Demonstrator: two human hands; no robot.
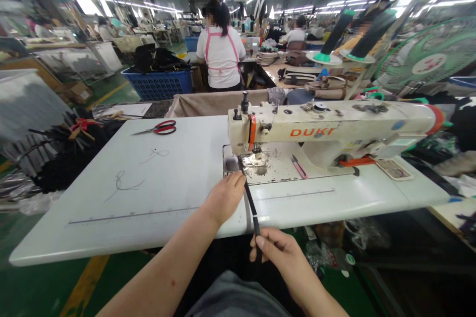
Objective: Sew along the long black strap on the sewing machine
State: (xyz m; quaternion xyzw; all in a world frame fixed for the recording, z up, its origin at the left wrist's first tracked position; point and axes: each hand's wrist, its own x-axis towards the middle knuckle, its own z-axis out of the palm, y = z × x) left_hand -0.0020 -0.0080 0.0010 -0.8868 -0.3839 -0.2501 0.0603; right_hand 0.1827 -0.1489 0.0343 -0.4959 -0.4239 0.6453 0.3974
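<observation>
A narrow black strap (251,203) runs from the needle area of the cream sewing machine (327,129) back over the front edge of the white table (148,183). My left hand (225,195) rests curled on the table beside the strap's far end, fingers pressed against it near the presser foot. My right hand (277,250) pinches the strap's near end below the table edge, holding it taut.
Red-handled scissors (159,128) lie at the table's back left, with loose threads (122,184) nearer. Black straps (63,153) are piled left of the table. Thread cones (336,34) and a green fan (427,62) stand at right. A person in a white shirt (221,52) works behind, beside a blue crate (159,83).
</observation>
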